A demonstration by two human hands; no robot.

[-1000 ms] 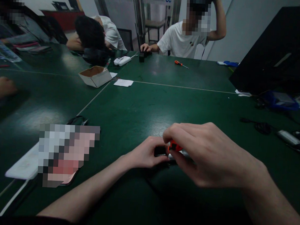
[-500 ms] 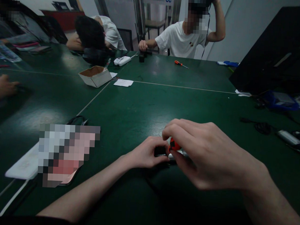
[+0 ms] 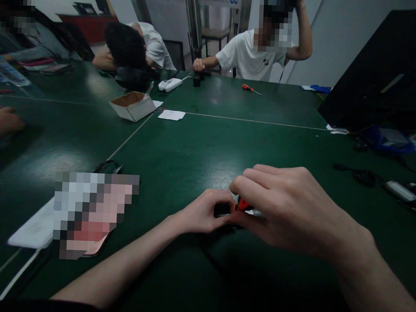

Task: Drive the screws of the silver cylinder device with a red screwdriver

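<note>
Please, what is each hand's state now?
Left hand: closed around a dark, silver-edged object, mostly hidden.
Right hand: closed on a red-and-black rounded handle.

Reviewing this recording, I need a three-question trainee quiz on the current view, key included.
1. Which of the wearer's hands has its fingers around the rounded red-and-black handle? A) left B) right C) neither
2. True or false: the orange-handled metal screwdriver on the green table lies with no hand touching it.
3. Fill in: in the picture, the open white cardboard box is to the ___ of the flat white paper slip.

Key: 1. B, the right hand. 2. True. 3. Left.
</note>
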